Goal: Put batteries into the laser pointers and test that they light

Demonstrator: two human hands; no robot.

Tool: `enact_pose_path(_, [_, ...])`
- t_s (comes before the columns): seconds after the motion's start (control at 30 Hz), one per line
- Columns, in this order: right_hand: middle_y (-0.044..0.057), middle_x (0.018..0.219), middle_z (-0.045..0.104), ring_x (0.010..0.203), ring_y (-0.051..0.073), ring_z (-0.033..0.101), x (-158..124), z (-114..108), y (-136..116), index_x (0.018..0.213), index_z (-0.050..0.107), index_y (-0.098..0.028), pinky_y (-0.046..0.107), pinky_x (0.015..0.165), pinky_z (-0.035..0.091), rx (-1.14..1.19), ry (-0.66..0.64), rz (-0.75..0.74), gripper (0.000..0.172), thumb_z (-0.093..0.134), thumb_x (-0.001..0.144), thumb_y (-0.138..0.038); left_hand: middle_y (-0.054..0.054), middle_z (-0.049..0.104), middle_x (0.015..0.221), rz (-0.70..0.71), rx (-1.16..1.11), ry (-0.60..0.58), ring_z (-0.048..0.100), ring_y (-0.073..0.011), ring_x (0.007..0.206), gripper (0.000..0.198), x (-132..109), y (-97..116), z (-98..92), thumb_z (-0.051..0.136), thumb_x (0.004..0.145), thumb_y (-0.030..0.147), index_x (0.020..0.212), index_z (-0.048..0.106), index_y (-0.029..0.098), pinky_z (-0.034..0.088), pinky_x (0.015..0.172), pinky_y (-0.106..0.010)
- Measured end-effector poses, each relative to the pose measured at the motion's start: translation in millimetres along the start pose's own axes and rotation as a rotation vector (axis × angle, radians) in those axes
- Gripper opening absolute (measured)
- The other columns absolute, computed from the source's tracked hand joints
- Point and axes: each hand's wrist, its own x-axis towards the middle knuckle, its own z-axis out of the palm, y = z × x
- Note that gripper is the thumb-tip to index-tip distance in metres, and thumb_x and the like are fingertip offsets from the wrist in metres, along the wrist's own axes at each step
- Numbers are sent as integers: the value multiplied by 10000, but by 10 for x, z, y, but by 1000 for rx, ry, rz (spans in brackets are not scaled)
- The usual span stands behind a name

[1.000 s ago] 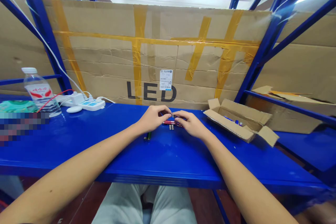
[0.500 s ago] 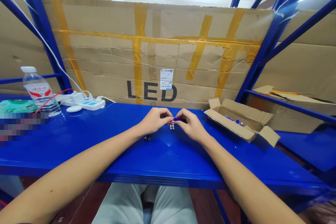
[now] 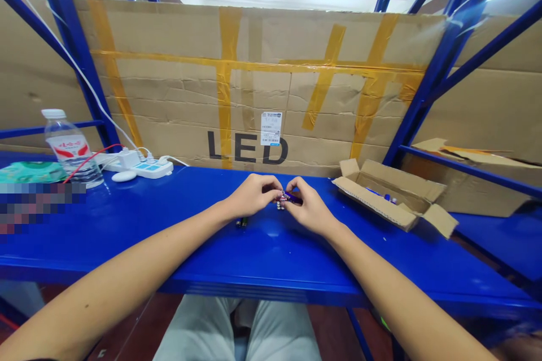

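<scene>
My left hand (image 3: 254, 194) and my right hand (image 3: 311, 206) meet over the middle of the blue table, fingertips almost touching. Between the right thumb and fingers is a slim purple piece (image 3: 293, 198). The left thumb and fingers are pinched at a small reddish piece (image 3: 280, 198), mostly covered by the fingertips. Small shiny metal ends (image 3: 280, 206) show just below the fingertips; their kind is too small to make out. Beside the left wrist lie several small dark green pieces with shiny ends (image 3: 241, 223), partly hidden by the arm.
An open cardboard box (image 3: 381, 208) holding blue pieces stands at the right. At the left are a water bottle (image 3: 71, 146), a white power strip (image 3: 152, 168), a white oval object (image 3: 123, 176) and a green packet (image 3: 31, 172). A large cardboard sheet (image 3: 178, 90) stands behind the table.
The purple piece now sits lower and tilts more between the fingers. My right hand's thumb has moved inward beneath it. The whole view has shifted slightly.
</scene>
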Motion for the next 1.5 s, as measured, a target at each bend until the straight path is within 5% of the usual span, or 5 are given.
enact_pose_path(0.3, [44, 781, 546, 729, 171, 507, 13, -44, -68, 817, 558, -192, 315, 666, 419, -146, 93, -291, 79, 548, 893, -174, -18, 676, 679, -48, -91, 10, 602, -117, 628, 113, 15, 28, -25, 614, 821, 230, 786, 661, 133, 461, 613, -234])
enact_pose_path(0.53, [58, 791, 538, 737, 170, 502, -20, -39, -89, 827, 581, -183, 318, 691, 418, -162, -21, -280, 198, 432, 956, -205, -9, 682, 699, -26, -28, -38, 587, -100, 598, 99, 11, 53, -42, 592, 834, 199, 796, 661, 138, 452, 595, -221])
enact_pose_path(1.0, [-67, 500, 383, 417, 48, 196, 18, -84, 17, 704, 589, -147, 235, 422, 176, 661, -356, 463, 430, 676, 743, -566, -39, 728, 835, 273, 355, -86, 655, -142, 756, 141, -11, 14, -27, 547, 876, 131, 892, 685, 159, 453, 698, -244])
enact_pose_path(1.3, [22, 703, 570, 699, 145, 493, 67, -120, -33, 676, 554, -169, 293, 693, 388, 31, -238, 141, 358, 457, 931, -401, -39, 731, 825, 171, 298, -51, 648, -145, 744, 130, -30, -26, 33, 562, 879, 205, 856, 682, 161, 450, 694, -258])
enact_pose_path(1.5, [17, 904, 537, 770, 151, 516, 17, -55, 19, 962, 463, -214, 287, 681, 439, 88, -79, 58, 193, 592, 847, -300, -13, 690, 708, -31, 67, 104, 592, -121, 637, 109, -3, 26, 59, 602, 822, 230, 799, 671, 149, 444, 614, -242])
